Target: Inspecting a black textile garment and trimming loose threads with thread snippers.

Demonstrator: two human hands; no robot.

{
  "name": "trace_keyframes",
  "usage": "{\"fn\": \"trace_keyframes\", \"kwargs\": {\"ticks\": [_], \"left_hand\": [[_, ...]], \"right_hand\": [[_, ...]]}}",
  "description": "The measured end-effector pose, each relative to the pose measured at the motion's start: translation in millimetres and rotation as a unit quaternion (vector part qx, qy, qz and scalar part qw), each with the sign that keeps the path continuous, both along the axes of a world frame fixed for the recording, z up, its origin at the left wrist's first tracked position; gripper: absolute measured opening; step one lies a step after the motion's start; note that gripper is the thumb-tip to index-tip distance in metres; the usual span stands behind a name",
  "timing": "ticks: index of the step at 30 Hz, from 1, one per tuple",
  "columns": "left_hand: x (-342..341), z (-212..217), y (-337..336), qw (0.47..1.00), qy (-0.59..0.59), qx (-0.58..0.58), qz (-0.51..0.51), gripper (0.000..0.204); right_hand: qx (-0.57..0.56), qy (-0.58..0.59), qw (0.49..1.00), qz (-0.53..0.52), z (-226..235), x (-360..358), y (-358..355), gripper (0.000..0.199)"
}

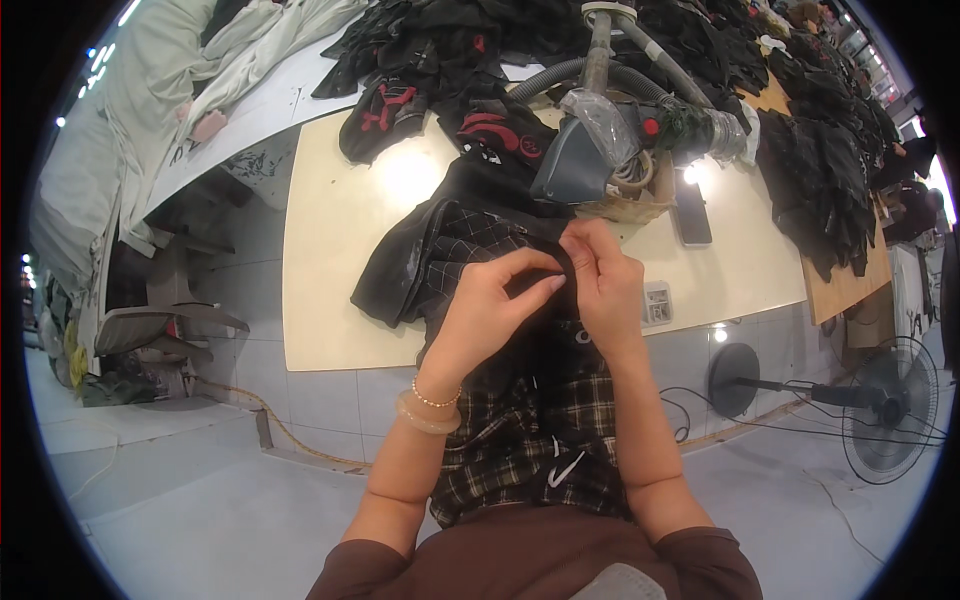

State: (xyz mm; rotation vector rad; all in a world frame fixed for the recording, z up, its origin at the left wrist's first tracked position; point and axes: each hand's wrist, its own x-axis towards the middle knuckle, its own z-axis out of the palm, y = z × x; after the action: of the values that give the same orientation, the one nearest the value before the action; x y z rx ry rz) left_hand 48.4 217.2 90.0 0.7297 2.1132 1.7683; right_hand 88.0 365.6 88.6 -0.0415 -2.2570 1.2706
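Item: black garment [450,255] with quilted lining, draped off the near edge of the cream surface [340,220], centre frame.
Left hand [495,300]: fingers pinched shut on a fabric fold.
Right hand [600,280]: fingers closed on the same fold.
Handling: probably soft, light, limp; best gripped at the edge or seam.
At 12 o'clock: grey steam iron [580,160]. At 2 o'clock: phone [692,212].

Dark phone [692,212] flat on table [330,250]
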Motion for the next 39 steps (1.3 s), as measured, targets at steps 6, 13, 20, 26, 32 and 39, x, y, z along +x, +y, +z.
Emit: {"fn": "trace_keyframes", "kwargs": {"ticks": [6,13,20,26,32,39], "left_hand": [[-1,-2,0,0.996,-0.056,0.063,0.026,0.017],[-1,-5,-1,0.996,-0.069,0.055,0.034,0.022],[0,-4,2,0.997,-0.056,0.047,-0.014,0.021],[-1,-3,3,0.997,-0.064,-0.035,0.018,0.019],[-5,2,0,0.998,-0.045,0.003,0.044,0.019],[-12,5,-1,0.993,-0.092,0.06,0.051,0.017]], "right_hand": [[-0.239,-0.08,0.968,0.007,0,0,6,0.017],[-0.177,-0.087,0.979,0.052,8,11,1,0.009],[-0.083,0.001,0.996,-0.034,4,4,-8,0.006],[-0.315,-0.061,0.947,-0.022,7,3,0,0.012],[-0.252,-0.216,0.941,0.069,8,12,14,0.017],[-0.406,-0.174,0.891,0.1,9,6,12,0.017]]}}
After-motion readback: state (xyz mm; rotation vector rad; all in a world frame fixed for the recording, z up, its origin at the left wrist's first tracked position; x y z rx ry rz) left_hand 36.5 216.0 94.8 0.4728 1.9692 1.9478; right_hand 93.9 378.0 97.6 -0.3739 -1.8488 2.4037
